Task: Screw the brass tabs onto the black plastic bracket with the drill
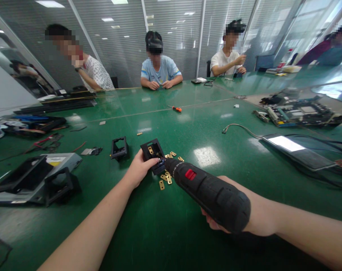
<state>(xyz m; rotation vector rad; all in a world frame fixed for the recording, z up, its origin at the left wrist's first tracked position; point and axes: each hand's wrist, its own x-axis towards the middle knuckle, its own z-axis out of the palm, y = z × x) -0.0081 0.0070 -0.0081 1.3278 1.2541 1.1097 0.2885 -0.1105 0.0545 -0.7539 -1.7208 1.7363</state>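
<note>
My left hand point(139, 168) grips a black plastic housing point(153, 146) by its near left side, thumb over its edge. A brass plate point(150, 150) with holes shows inside the housing. My right hand point(213, 220) is wrapped round the handle of a black cordless drill point(210, 192) with a red switch on top. The drill's chuck points left into the housing, and its tip is hidden there. Around the housing lie several loose brass plates point(169, 179) on the green table. A second black plastic frame point(119, 148) stands to the left of my left hand.
Left are a grey metal case point(70, 161), a black frame point(59, 185) and scattered wires. An orange screwdriver point(177, 109) lies beyond the housing. To the right are a flat device with cables point(309, 156) and circuit boards point(303, 111). Several people sit across the green table point(148, 233).
</note>
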